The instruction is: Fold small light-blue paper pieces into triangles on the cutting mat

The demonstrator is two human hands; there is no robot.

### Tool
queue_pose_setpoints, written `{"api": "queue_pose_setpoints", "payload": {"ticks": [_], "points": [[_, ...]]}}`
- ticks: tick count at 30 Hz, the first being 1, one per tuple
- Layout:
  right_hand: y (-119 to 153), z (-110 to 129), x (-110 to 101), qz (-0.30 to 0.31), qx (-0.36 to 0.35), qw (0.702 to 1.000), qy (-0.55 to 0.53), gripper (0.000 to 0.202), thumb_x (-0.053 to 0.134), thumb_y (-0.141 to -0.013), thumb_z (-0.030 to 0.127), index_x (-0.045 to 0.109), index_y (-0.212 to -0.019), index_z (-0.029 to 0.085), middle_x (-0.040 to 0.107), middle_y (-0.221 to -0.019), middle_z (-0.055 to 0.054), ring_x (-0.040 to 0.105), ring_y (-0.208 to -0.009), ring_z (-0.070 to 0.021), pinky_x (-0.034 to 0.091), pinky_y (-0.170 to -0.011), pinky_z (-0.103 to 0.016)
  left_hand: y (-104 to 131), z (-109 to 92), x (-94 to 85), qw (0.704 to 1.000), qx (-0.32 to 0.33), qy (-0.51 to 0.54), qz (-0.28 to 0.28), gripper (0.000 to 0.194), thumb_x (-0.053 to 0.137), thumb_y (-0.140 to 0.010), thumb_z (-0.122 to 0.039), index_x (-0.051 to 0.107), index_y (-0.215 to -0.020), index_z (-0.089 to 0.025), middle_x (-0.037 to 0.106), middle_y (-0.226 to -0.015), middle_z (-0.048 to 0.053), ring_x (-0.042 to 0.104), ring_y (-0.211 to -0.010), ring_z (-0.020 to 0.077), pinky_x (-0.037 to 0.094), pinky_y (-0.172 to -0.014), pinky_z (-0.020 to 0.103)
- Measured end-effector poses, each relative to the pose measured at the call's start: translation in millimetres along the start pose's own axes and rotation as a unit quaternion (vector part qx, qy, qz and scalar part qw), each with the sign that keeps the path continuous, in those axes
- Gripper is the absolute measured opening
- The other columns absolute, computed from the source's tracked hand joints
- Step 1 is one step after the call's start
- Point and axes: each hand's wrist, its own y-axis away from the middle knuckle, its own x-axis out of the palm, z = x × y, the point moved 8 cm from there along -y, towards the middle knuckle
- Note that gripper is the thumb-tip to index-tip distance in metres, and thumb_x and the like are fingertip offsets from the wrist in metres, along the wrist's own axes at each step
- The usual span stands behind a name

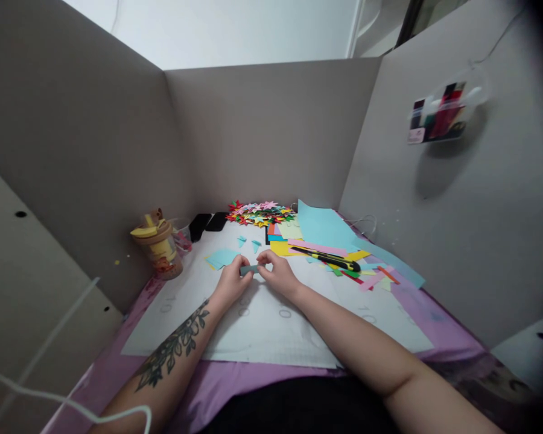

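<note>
A narrow strip of folded blue paper (248,270) spans the gap between my two hands, just above the white sheet. My left hand (231,280) pinches its left end between thumb and fingers. At the other end, my right hand (276,274) closes thumb and fingertips on the paper. Just beyond the left hand lie light-blue paper pieces (224,258) with a yellow edge showing beneath. Two small folded blue paper shapes (256,245) rest farther back. To the right of my right hand is a black and yellow utility knife (339,261) on paper scraps.
Many colourful folded paper stars (262,213) are heaped at the back. Large light-blue sheets (321,226) and loose strips (377,278) lie to the right. A yellow-topped cup (160,250) stands at left, near black flat objects (201,226). Grey panels (271,126) enclose the table.
</note>
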Motion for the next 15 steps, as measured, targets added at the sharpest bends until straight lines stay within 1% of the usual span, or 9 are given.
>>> {"api": "queue_pose_setpoints", "payload": {"ticks": [3, 5, 9, 15], "points": [[-0.1, -0.5, 1.0, 0.03, -0.022, 0.998, 0.057, 0.019, 0.05, -0.07, 0.012, 0.056, -0.086, 0.02, 0.059, -0.076, 0.001, 0.055, -0.073, -0.0146, 0.042, -0.071, -0.027, -1.5, 4.4, 0.1, 1.0, -0.005, 0.005, 0.002, 0.013, 0.051, -0.07, -0.018, 0.046, -0.081, -0.019, 0.049, -0.063, -0.007, 0.044, -0.055, 0.0086, 0.033, -0.054, 0.019], [-0.9, -2.3, -0.9, 0.034, -0.022, 0.997, 0.07, 0.019, 0.049, -0.07, 0.011, 0.057, -0.086, 0.02, 0.059, -0.076, 0.001, 0.055, -0.073, -0.0143, 0.041, -0.071, -0.026, -3.0, 8.0, 0.3, 1.0, -0.016, 0.017, 0.003, 0.016, 0.052, -0.07, -0.019, 0.045, -0.083, -0.02, 0.048, -0.06, -0.008, 0.045, -0.053, 0.0089, 0.032, -0.053, 0.019], [-4.7, -7.6, -5.1, 0.032, -0.01, 0.998, 0.056, 0.018, 0.049, -0.071, 0.012, 0.056, -0.086, 0.019, 0.059, -0.075, 0.001, 0.056, -0.071, -0.0131, 0.042, -0.069, -0.025, -6.0, 13.1, -2.4, 0.998, -0.031, 0.051, -0.003, 0.018, 0.054, -0.072, -0.023, 0.043, -0.086, -0.02, 0.052, -0.058, -0.008, 0.048, -0.052, 0.0098, 0.033, -0.052, 0.02], [-10.5, -22.3, -11.2, 0.014, 0.014, 0.999, 0.026, 0.017, 0.051, -0.069, 0.013, 0.056, -0.084, 0.018, 0.059, -0.075, 0.001, 0.057, -0.07, -0.0125, 0.044, -0.068, -0.025, -10.8, 19.9, -10.5, 0.995, -0.047, 0.083, -0.013, 0.017, 0.054, -0.073, -0.024, 0.043, -0.086, -0.02, 0.061, -0.064, -0.004, 0.054, -0.056, 0.0108, 0.039, -0.057, 0.021]]}}
